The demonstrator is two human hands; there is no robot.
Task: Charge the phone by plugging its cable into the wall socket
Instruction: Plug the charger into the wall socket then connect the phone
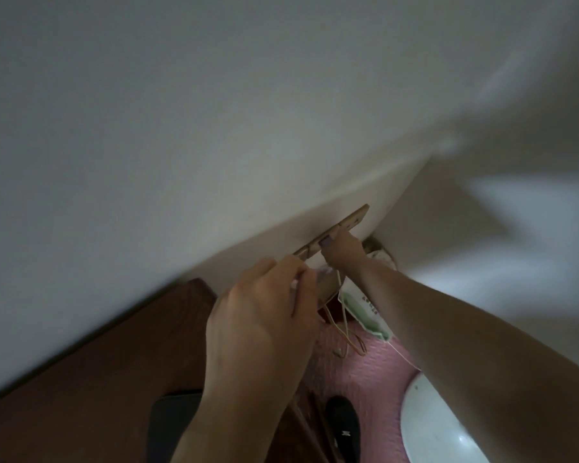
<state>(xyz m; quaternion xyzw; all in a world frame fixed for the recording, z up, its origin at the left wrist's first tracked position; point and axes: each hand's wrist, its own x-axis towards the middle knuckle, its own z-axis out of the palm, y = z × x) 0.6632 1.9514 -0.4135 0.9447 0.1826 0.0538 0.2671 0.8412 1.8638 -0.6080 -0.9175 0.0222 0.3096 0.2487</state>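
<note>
The beige wall socket plate [348,219] sits low on the white wall and is seen edge-on. My right hand [343,248] is closed against the plate, fingertips touching it, and the plug inside the hand is hidden. A thin pale cable [344,324] drops from under that hand and loops above the pink floor. My left hand [261,319] is just below and left of the socket, with its fingers pinched on a pale piece of the cable. A dark flat phone [173,426] lies on the brown wooden surface [107,372] under my left forearm.
A green-and-white packet [365,310] hangs beside the cables below the socket. A black shoe [343,427] stands on the pink mat [365,372]. A white round object [442,432] is at the lower right. The wall corner lies just right of the socket.
</note>
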